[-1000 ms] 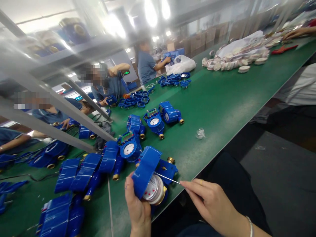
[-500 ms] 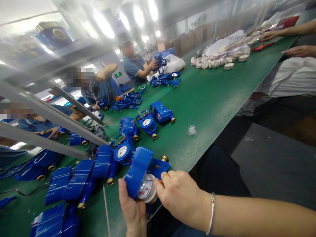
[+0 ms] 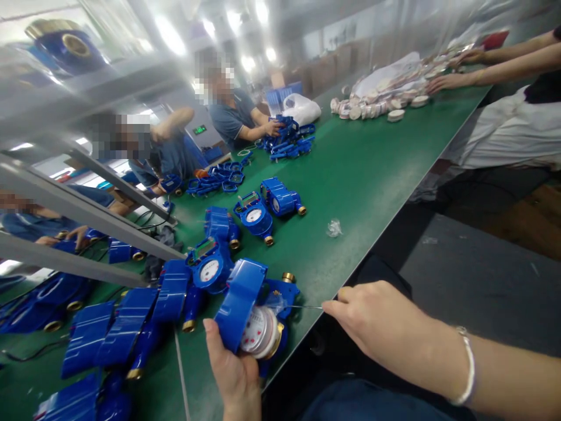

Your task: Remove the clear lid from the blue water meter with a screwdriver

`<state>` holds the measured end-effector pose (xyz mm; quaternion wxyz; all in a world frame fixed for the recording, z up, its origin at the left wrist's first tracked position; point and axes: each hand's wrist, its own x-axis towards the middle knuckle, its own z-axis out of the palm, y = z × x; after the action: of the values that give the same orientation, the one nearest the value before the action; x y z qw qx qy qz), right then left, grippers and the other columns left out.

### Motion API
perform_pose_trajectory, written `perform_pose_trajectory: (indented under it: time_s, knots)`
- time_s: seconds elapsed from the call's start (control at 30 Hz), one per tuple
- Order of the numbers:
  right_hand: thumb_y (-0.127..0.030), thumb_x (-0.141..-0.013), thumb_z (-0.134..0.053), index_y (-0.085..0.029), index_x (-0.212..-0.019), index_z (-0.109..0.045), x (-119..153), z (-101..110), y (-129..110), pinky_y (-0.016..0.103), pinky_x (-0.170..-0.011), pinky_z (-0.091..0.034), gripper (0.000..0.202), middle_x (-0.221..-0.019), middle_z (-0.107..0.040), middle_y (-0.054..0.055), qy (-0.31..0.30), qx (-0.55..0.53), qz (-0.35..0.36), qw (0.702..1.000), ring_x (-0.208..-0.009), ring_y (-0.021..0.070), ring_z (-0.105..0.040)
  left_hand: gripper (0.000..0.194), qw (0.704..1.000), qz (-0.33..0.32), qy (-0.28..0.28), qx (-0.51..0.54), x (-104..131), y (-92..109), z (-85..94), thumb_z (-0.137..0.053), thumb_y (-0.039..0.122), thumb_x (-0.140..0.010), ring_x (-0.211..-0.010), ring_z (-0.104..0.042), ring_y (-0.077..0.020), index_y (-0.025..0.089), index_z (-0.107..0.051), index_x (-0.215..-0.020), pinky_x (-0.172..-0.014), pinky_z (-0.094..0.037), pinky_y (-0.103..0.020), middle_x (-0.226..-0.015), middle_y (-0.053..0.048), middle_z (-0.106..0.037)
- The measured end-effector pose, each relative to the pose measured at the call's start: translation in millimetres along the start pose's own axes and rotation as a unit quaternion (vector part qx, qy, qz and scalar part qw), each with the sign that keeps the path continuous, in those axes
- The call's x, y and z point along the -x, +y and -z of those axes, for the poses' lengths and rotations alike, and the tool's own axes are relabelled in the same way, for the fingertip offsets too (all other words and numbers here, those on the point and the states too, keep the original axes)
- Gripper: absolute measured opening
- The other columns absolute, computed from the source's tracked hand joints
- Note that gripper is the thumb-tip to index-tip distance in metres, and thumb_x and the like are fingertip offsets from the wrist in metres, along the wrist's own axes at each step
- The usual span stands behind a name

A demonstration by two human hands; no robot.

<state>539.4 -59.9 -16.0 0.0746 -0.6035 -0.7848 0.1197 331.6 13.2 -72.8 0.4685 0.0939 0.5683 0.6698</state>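
Observation:
My left hand grips a blue water meter at the near edge of the green table. The meter's flip lid stands open and its white dial faces me. My right hand pinches a thin wire that runs from the fingertips to the meter's body. The hand sits to the right of the meter, off the table edge. A bracelet is on that wrist.
Several more blue meters lie on the table to the left and behind, three of them farther back. A crumpled clear wrapper lies nearby. Other people sit along both sides. White discs are piled far right, and blue parts far back.
My right hand was against the meter's dial half a second ago. It has pulled back to the right, drawing the wire out taut. The left hand still holds the meter.

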Motion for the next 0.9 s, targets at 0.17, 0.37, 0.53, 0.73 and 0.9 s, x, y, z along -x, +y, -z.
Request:
perform_pose_trajectory:
  time_s: [0.17,0.37,0.53,0.73,0.9]
  knots:
    - [-0.035,-0.096,-0.038,-0.021,-0.102,-0.064,30,-54,27,0.033,-0.082,-0.049,0.029,-0.094,-0.068,0.005,0.13,-0.324,-0.161,0.923,-0.09,0.0194,-0.064,0.025,1.0,0.008,0.007,0.005,0,0,4.1,-0.053,0.041,-0.091,-0.066,-0.058,-0.0096,0.02,-0.065,-0.085,-0.071,-0.051,-0.02,-0.077,0.004,-0.064]
    - [-0.046,-0.081,-0.057,-0.022,-0.07,-0.039,-20,-92,-16,0.026,-0.054,-0.043,0.032,-0.069,-0.049,-0.005,0.184,-0.602,-0.204,0.75,-0.053,0.0104,-0.049,0.026,1.0,-0.002,-0.009,-0.003,0,-1,6.7,-0.052,0.041,-0.091,-0.064,-0.059,-0.0102,0.019,-0.064,-0.086,-0.061,-0.052,-0.018,-0.077,0.003,-0.063]
    - [-0.017,-0.069,-0.057,-0.018,-0.112,-0.054,-79,-82,-48,0.032,-0.063,-0.052,0.044,-0.091,-0.069,0.004,0.14,-0.591,-0.16,0.778,-0.05,0.0148,-0.063,0.028,0.999,0.014,-0.027,-0.02,-3,-3,11.2,-0.05,0.045,-0.09,-0.065,-0.06,-0.0136,0.019,-0.063,-0.09,-0.058,-0.054,-0.021,-0.078,0.0,-0.064]
    - [-0.038,-0.079,-0.054,-0.019,-0.074,-0.064,-74,-83,-14,0.031,-0.063,-0.047,0.023,-0.063,-0.065,0.003,0.25,-0.531,-0.216,0.78,-0.062,0.0188,-0.062,0.029,1.0,0.017,-0.007,-0.002,-9,-6,15.0,-0.055,0.047,-0.086,-0.071,-0.059,-0.0134,0.02,-0.064,-0.092,-0.06,-0.055,-0.02,-0.086,-0.002,-0.062]
    - [-0.059,-0.079,-0.054,-0.016,-0.097,-0.065,-53,-88,63,0.025,-0.043,-0.037,0.048,-0.055,-0.056,-0.002,0.355,-0.475,-0.31,0.743,-0.046,0.0135,-0.048,0.072,0.996,-0.002,-0.048,-0.079,-16,-4,23.8,-0.082,0.065,-0.04,-0.071,-0.057,-0.0174,0.023,-0.061,-0.094,-0.054,-0.055,-0.024,-0.086,-0.001,-0.06]
